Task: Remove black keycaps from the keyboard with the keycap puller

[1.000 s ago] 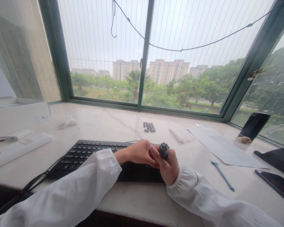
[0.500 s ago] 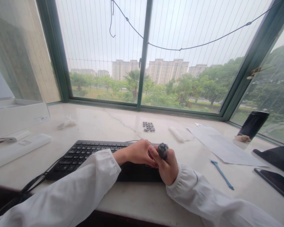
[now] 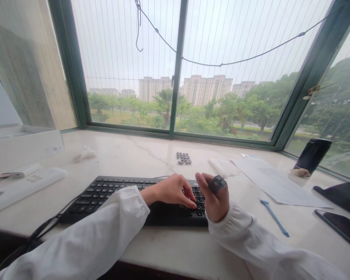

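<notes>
Keyboard (image 3: 175,216) lies on surface (image 3: 163,245), loose keys (image 3: 184,158) beyond it. Left hand (image 3: 172,189): above keyboard's right part; cannot tell whether fingers meet. Right hand (image 3: 216,204): keyboard's right end, fingers clamped on dark tool (image 3: 217,183)

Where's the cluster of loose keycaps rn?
Head view, just right of centre: the loose keycaps lie on the pale countertop, beyond the keyboard, left of the clear plastic wrapper.

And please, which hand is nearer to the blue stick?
The right hand. It is near the right end of the keyboard, left of the blue stick. The left hand is farther left, over the keyboard.
</notes>
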Motion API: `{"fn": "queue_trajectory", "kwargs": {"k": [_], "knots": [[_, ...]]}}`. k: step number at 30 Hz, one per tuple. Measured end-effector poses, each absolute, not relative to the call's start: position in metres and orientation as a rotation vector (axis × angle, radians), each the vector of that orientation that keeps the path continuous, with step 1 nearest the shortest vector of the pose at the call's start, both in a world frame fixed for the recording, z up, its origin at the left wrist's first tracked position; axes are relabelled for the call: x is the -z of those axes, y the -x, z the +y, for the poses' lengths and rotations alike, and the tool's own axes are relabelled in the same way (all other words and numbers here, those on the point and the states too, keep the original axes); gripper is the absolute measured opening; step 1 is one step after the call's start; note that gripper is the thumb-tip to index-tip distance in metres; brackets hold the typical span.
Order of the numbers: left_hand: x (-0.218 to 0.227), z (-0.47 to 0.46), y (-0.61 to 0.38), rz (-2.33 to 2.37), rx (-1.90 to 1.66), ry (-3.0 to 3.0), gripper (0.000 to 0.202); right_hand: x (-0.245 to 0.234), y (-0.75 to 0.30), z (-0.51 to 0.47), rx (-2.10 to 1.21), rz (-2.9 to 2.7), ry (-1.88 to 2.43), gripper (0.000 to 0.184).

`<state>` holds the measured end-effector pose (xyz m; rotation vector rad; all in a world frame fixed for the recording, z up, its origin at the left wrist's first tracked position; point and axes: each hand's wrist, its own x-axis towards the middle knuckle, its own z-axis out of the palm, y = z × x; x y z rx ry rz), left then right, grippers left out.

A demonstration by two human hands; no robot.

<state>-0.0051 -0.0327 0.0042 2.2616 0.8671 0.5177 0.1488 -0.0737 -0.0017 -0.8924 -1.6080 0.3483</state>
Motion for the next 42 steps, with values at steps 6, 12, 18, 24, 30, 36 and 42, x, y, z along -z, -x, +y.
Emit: {"fn": "queue_trajectory", "kwargs": {"k": [6, 12, 18, 24, 30, 36, 42], "knots": [[-0.006, -0.026, 0.005, 0.964, -0.726, -2.261, 0.033, 0.000, -0.161, -0.041, -0.134, -1.675, 1.016, 0.049], [-0.010, -0.018, 0.012, 1.246, -1.113, -2.311, 0.024, 0.010, -0.166, -0.024, -0.128, -1.869, 1.103, 0.028], [-0.008, -0.020, 0.010, 1.296, -1.183, -2.377, 0.015, 0.012, -0.169, -0.021, -0.097, -1.933, 1.197, 0.019], [-0.004, -0.017, 0.010, 1.336, -1.137, -2.378, 0.018, 0.012, -0.167, -0.022, -0.082, -1.935, 1.272, 0.017], [-0.002, -0.014, 0.012, 1.333, -1.132, -2.381, 0.017, 0.015, -0.168, -0.019, -0.038, -1.924, 1.323, 0.015], [0.001, -0.012, 0.014, 1.360, -1.094, -2.424, 0.016, 0.016, -0.169, -0.016, -0.053, -1.946, 1.315, 0.024], [0.002, -0.011, 0.014, 1.403, -1.069, -2.469, 0.015, 0.017, -0.168, -0.014, -0.051, -1.954, 1.356, 0.024]]}}
